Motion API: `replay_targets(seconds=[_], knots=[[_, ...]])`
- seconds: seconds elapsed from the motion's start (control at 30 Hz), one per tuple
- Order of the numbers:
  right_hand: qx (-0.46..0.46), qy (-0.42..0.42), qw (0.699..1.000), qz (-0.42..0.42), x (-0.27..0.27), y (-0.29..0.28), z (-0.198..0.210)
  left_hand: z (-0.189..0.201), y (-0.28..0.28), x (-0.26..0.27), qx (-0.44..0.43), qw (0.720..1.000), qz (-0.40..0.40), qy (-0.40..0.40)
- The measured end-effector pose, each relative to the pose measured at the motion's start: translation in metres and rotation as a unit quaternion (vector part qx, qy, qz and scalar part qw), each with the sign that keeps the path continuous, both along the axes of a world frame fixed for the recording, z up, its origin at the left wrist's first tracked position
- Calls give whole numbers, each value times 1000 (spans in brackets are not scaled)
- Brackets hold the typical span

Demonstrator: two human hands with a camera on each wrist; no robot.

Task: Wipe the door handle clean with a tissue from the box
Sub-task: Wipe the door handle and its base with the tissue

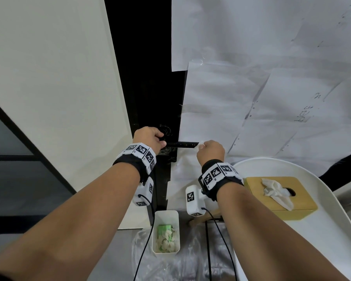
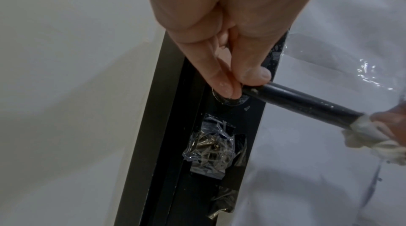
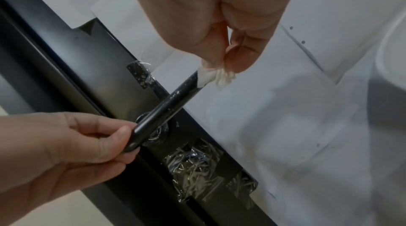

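The black door handle (image 1: 181, 144) sticks out level from the dark door edge, white specks along its bar; a crumpled tissue (image 3: 216, 75) is wrapped over its free end, pinched there by the right hand (image 1: 210, 151), while the left hand (image 1: 150, 138) grips the pivot end. Wiping looks underway, with the bar's middle yet to clean; the tissue box (image 1: 280, 196) sits on a white table (image 1: 332, 250) nearby
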State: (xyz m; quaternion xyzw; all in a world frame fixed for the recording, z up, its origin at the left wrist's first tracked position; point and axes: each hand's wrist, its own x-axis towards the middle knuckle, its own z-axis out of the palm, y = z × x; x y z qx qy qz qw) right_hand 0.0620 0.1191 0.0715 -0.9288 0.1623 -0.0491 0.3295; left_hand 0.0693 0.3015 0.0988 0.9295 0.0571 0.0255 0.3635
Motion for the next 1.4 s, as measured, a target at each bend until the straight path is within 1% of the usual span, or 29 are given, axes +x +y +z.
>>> replay_targets(seconds=[0.17, 0.37, 0.47, 0.6, 0.67, 0.73, 0.77, 0.83, 0.87, 0.9, 0.97, 1.03, 1.13, 1.17, 1.27, 1.33, 1.4], knots=[[25, 14, 999, -34, 1, 4, -6, 0, 2, 2, 9, 1000, -14, 2], [104, 35, 990, -83, 2, 12, -8, -1, 4, 3, 14, 1000, -21, 3], [180, 38, 977, -108, 4, 16, -11, 0, 5, 4, 14, 1000, -26, 1], [252, 39, 960, -119, 6, 22, -18, 0, 6, 4, 20, 999, -33, 1], [303, 35, 944, -126, 5, 26, -15, 0, 6, 4, 20, 999, -35, 0], [364, 51, 921, -129, 1, 33, -3, 1, 7, 4, 19, 999, -38, 2], [352, 66, 928, -102, -2, 36, 0, 2, 7, 3, 20, 999, -39, 2], [384, 59, 915, -112, -8, 50, 5, 3, 7, 3, 23, 999, -43, -1], [350, 59, 931, -89, -10, 58, 8, 3, 8, 2, 24, 999, -44, -2], [325, 66, 939, -86, -10, 63, 5, 3, 8, 2, 23, 999, -45, -2], [262, 74, 962, -28, -10, 66, 2, 2, 8, 2, 18, 999, -45, -2], [219, 56, 974, 19, -15, 61, 4, 1, 9, 2, 10, 999, -42, -4], [116, 36, 990, 65, -18, 46, 11, -1, 9, 3, -1, 999, -36, -3], [89, 19, 993, 75, -18, 41, 15, -2, 9, 4, -3, 999, -34, -1], [51, -38, 993, 95, -17, 30, 31, -4, 9, 6, -10, 1000, -29, 4], [-24, -71, 989, 125, -13, 24, 37, -4, 8, 6, -14, 1000, -25, 7], [-104, -66, 981, 147, -9, 20, 39, -5, 7, 6, -17, 1000, -19, 9]])
